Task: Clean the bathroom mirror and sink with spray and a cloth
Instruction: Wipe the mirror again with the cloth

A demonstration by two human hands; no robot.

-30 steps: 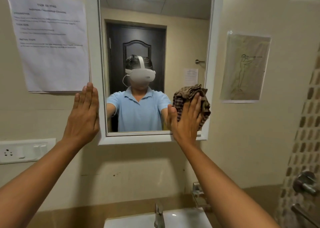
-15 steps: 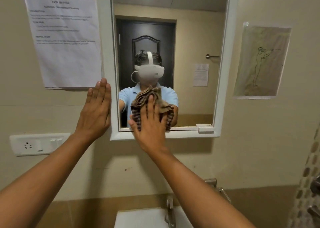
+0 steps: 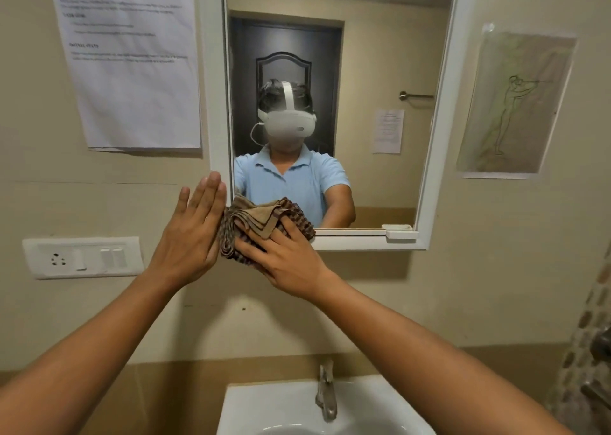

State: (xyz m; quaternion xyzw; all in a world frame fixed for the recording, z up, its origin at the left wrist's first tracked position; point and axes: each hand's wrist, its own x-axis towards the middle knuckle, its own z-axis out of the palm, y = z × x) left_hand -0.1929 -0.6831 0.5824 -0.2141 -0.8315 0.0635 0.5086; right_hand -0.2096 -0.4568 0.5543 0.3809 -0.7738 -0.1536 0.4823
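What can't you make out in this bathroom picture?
- Printed notice, head view: text too blurred and small to read.
- Mirror: top cut off by the frame edge; lower left corner hidden by the cloth under the right hand.
- Sink: basin cut off at the bottom edge.
- Spray: none in view.

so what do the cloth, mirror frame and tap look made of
Cloth: soft woven fabric, brown checked, bunched in folds under the right hand.
Mirror frame: smooth white, likely plastic or painted; can't tell.
Tap: metal, dull grey sheen, probably steel or chrome.
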